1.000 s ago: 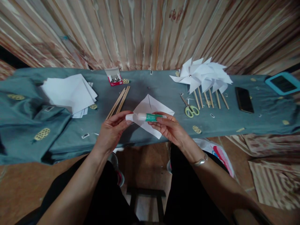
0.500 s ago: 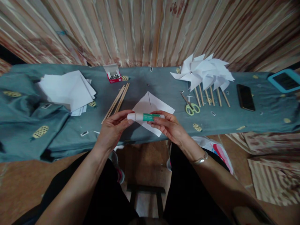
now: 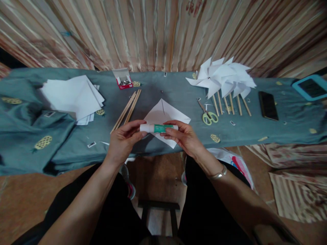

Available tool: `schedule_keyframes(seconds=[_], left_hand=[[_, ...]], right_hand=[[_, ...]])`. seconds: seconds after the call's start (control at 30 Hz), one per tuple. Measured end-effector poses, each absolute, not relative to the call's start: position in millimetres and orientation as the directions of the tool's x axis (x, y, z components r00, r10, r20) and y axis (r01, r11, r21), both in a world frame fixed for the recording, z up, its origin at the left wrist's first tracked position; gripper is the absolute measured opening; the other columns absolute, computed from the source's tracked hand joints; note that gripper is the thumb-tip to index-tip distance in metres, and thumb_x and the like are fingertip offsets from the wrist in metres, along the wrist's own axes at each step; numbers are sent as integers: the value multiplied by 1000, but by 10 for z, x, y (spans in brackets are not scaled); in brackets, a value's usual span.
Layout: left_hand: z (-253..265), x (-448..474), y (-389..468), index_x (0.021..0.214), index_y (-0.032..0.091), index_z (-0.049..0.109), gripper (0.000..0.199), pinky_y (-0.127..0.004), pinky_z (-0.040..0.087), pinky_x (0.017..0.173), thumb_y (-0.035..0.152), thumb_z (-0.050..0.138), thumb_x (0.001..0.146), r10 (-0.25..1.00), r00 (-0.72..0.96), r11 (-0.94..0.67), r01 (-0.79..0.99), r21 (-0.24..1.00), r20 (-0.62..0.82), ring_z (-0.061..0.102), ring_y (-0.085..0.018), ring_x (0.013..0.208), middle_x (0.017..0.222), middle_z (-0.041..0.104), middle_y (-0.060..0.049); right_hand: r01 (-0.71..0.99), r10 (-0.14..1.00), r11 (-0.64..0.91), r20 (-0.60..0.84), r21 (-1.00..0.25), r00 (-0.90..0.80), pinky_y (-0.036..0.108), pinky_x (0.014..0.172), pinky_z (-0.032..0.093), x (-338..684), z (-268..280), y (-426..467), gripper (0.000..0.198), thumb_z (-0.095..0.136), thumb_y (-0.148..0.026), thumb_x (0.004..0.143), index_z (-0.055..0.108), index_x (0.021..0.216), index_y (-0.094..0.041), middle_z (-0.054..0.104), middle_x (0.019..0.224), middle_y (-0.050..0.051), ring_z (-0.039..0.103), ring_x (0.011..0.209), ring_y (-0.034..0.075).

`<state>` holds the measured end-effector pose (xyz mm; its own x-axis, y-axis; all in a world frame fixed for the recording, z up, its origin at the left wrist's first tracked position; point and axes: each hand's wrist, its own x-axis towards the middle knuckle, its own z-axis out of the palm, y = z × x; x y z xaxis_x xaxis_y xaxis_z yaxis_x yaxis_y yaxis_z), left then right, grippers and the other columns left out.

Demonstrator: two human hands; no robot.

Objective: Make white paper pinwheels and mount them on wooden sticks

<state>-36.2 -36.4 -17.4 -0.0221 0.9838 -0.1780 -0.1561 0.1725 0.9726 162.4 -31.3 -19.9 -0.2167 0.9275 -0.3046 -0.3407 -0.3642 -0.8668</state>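
Note:
A white glue stick with a green label (image 3: 159,128) lies level between my two hands, above a square of white paper (image 3: 167,112) with slits cut in from its corners. My left hand (image 3: 126,136) pinches the glue stick's white cap end. My right hand (image 3: 182,134) grips the labelled body from the other side, thumb across the label. The lower part of the paper is partly hidden behind the glue stick and my fingers. Several wooden sticks (image 3: 131,108) lie just beyond my left hand, and scissors with green handles (image 3: 209,118) rest beyond my right.
A stack of white paper (image 3: 74,95) lies on the left of the cloth-covered table (image 3: 176,83). Near the back stands an open red box of small metal pins (image 3: 124,82). Paper pinwheels on sticks (image 3: 224,76), a black phone (image 3: 268,105) and a blue-framed device (image 3: 310,87) lie rightward.
The cap end in my left hand has come slightly closer to the green label. The glue stick stays in both hands, and the things on the table have not moved.

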Motion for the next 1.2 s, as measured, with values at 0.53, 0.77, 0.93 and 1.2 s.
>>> schedule_keyframes(seconds=[0.53,0.77,0.93,1.2], left_hand=[[-196,-337,-439,86,18,77,34,-33,56,82,31,88,56,991,72,115,-28,993,-112,69,-20,83,91,74,-5],[-222,-739,-254,85,21,74,32,-29,53,72,31,86,57,970,-232,69,-11,998,-70,65,-15,72,80,73,2],[-369,-1171,-83,86,21,71,27,-28,45,71,33,79,63,886,-457,23,212,977,78,62,-14,75,78,70,6],[-432,-1345,-188,101,19,69,36,-37,40,76,39,73,72,899,-383,75,615,785,214,62,-23,92,95,71,1]], right_hand=[[-274,920,-364,-298,-890,-254,22,63,57,1534,-238,-379,28,83,-35,67,70,88,-21,74,77,-1,72,68,12],[-229,960,-249,-209,-941,-187,24,69,55,1653,-176,-328,36,80,-36,71,68,103,-22,76,91,2,71,75,12],[-179,976,-203,-184,-963,-118,26,68,54,1823,-126,-281,35,79,-40,72,69,101,-21,76,93,4,70,75,13],[47,997,-43,-46,-998,-55,31,76,54,2055,-199,-294,23,74,-37,78,72,96,-23,75,91,4,69,79,16]])
